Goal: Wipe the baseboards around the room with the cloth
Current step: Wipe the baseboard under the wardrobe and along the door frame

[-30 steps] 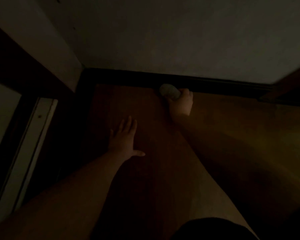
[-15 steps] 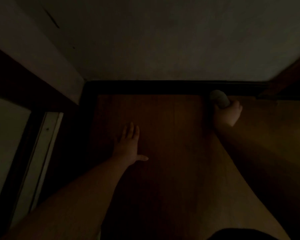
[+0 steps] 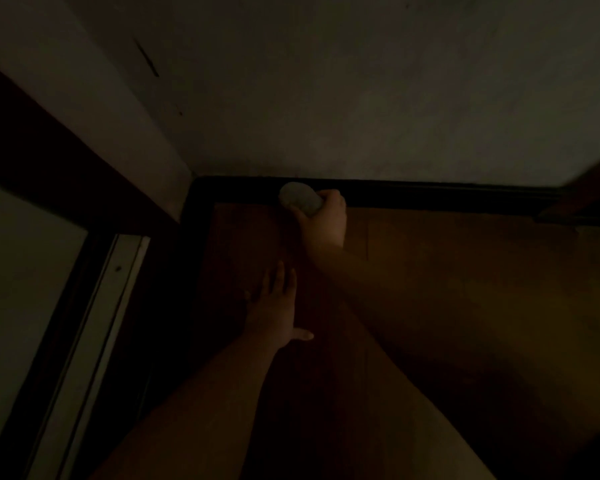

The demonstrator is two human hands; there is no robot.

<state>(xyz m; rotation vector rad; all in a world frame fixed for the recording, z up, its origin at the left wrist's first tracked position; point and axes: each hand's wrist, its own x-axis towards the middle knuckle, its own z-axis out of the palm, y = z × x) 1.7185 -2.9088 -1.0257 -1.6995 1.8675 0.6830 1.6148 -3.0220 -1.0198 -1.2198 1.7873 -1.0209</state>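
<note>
The room is very dim. A dark baseboard (image 3: 430,195) runs along the foot of the far wall, meeting a second dark strip at the left corner. My right hand (image 3: 324,220) grips a pale bunched cloth (image 3: 299,197) and holds it against the baseboard, a little right of the corner. My left hand (image 3: 274,310) lies flat on the reddish wooden floor (image 3: 447,289), fingers straight and pointing toward the wall, thumb spread to the right.
A pale wall (image 3: 361,98) rises above the baseboard. On the left stands a dark door frame (image 3: 49,150) with a lighter vertical strip (image 3: 94,323). Another dark wooden edge (image 3: 589,192) shows at the far right.
My right hand has slid the cloth leftward along the baseboard, back toward the corner, after being further right half a second ago. My left hand stays flat on the floor.
</note>
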